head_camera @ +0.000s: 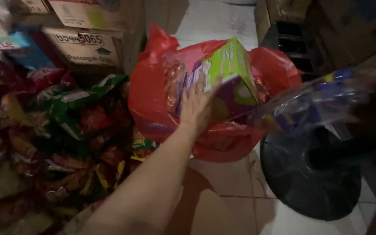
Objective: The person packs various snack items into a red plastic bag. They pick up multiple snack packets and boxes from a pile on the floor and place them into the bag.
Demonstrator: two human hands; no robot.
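Bare tiled floor [223, 182] is seen below the red plastic bag [153, 100]; snack packets [66, 130] crowd its left. Left hand [196, 106] is laid flat, fingers spread, against the green-purple box [231, 82] in the bag. Right hand [370, 113], blurred, is closed on a clear blue-printed packet [314, 104].

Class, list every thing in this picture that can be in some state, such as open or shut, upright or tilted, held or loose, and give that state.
Red plastic bag: open at the top, stuffed full.
Green and purple cardboard box: tilted, sticking out of the bag.
Left hand: fingers spread, flat against the box.
Clear blue-printed plastic packet: lifted at the right edge, blurred; what holds it cannot be told.
Brown cardboard cartons: closed, stacked.
Heap of snack packets: loose, piled.
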